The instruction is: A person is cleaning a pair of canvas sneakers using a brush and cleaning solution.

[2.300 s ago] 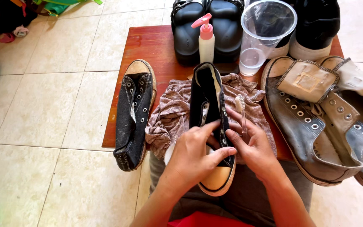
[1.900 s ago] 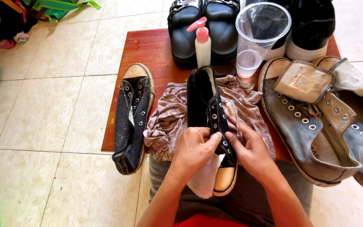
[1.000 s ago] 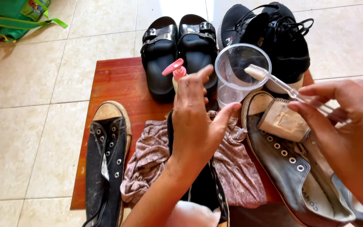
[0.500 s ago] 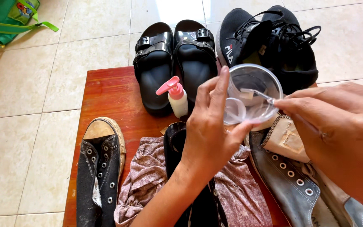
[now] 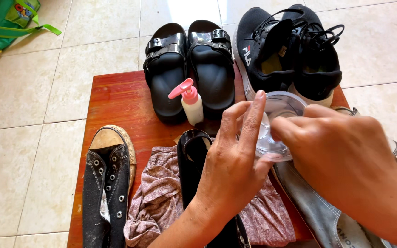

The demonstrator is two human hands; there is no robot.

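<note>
Two hands (image 5: 295, 156) over red wooden table (image 5: 116, 98), beige tiled floor (image 5: 19, 138)

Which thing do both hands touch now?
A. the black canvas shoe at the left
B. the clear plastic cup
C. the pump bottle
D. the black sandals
B: the left hand and the right hand both close around the clear plastic cup, while the pump bottle stands apart, untouched.

Clear glossy plastic cup (image 5: 279, 121), smooth matt rubber sandals (image 5: 189, 69), varnished red wood table (image 5: 116, 101), soft mottled cloth (image 5: 159, 197), black canvas sneaker (image 5: 109, 183)
</note>
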